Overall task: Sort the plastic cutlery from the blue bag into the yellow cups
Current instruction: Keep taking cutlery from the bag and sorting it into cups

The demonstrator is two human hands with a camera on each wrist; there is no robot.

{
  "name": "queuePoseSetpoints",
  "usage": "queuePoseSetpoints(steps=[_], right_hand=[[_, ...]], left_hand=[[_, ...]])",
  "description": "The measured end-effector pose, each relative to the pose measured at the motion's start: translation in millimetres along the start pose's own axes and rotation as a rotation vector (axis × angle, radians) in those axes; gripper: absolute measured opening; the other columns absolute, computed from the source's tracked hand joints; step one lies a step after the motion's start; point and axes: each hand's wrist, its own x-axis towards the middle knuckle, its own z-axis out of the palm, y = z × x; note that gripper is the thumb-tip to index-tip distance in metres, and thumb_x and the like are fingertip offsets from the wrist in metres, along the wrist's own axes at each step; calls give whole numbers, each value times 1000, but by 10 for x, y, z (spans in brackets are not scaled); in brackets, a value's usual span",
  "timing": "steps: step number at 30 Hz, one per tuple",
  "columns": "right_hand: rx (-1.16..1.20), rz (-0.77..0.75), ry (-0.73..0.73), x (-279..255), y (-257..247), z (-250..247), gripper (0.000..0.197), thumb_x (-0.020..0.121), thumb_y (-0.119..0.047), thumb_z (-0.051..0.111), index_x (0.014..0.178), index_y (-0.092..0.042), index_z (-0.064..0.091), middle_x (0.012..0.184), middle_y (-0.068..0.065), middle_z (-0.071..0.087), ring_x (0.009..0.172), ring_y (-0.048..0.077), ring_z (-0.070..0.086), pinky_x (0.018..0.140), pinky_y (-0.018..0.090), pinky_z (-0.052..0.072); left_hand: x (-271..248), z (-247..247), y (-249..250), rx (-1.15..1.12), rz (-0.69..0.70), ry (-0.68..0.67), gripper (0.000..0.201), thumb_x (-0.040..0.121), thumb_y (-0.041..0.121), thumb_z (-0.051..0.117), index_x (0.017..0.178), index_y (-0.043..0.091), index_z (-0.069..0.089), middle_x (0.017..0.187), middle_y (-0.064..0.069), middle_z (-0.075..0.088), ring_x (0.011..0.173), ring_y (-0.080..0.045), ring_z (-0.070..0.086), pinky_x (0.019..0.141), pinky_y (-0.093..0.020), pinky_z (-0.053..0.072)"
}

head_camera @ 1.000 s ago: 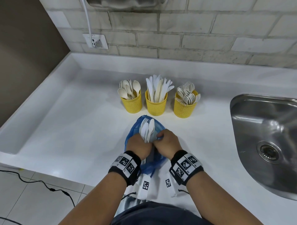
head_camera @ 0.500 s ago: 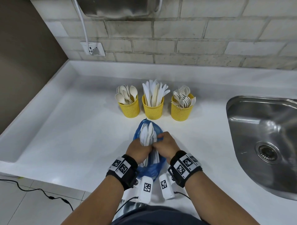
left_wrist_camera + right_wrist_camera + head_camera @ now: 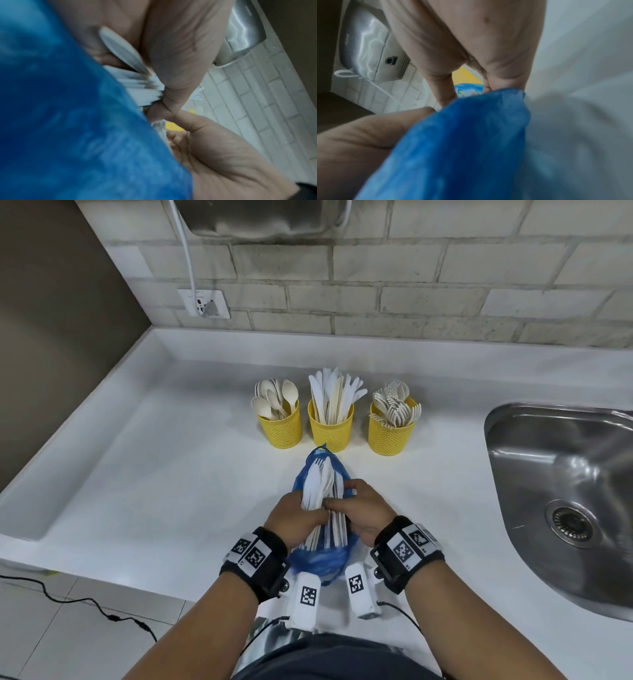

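A blue bag point(image 3: 322, 559) lies on the white counter point(image 3: 154, 491) in front of three yellow cups. The left cup point(image 3: 281, 426) holds spoons, the middle cup point(image 3: 331, 429) knives, the right cup point(image 3: 390, 433) forks. A bundle of white cutlery point(image 3: 320, 484) sticks out of the bag's mouth. My left hand point(image 3: 294, 517) grips this bundle point(image 3: 137, 86), fingers curled round it. My right hand point(image 3: 366, 511) holds the bag's edge point(image 3: 471, 135) and pinches at the bundle with its thumb.
A steel sink point(image 3: 561, 494) is sunk into the counter at the right. A brick wall with a socket point(image 3: 204, 303) and a metal dryer point(image 3: 260, 217) rises behind the cups. The counter's front edge runs just below my wrists.
Both hands have drawn the bag back toward me, away from the cups. More of the cutlery handles now show outside the bag between my hands.
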Motion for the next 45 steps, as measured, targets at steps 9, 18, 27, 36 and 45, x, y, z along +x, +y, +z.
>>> queuePoseSetpoints(steps=[9,18,27,36,45], right_hand=[[-13,-94,11,-51,-4,11,62,57,-13,71,117,-16,56,107,16,71,97,31,72,85,54,62],[41,-75,-19,-81,3,39,24,70,-14,70,92,-11,77,88,12,78,86,30,74,92,51,59],[-217,-122,75,-11,27,0,23,68,-15,69,86,-5,78,84,18,77,86,39,75,82,58,61],[-425,49,-96,-174,-261,113,32,102,-20,41,104,1,65,91,16,64,80,25,61,63,32,49],[-569,-331,276,12,-272,-146,30,93,-27,62,122,-19,63,119,9,51,98,18,53,92,35,49]], left_hand=[[-5,9,-51,-173,-57,86,24,74,6,67,97,10,75,94,-15,76,92,-31,72,83,-44,59],[107,12,-80,81,-4,158,10,86,15,69,92,22,65,81,8,64,75,-9,61,58,-16,43],[121,-1,-47,-190,-62,-54,26,76,8,63,98,15,75,92,-13,77,89,-29,73,79,-38,58],[215,88,-123,32,-71,-3,60,49,42,86,98,13,68,91,-3,74,84,-18,71,70,-34,56],[160,-42,-128,-94,-85,-32,15,77,10,74,90,18,75,87,-3,77,80,-18,72,70,-27,56]])
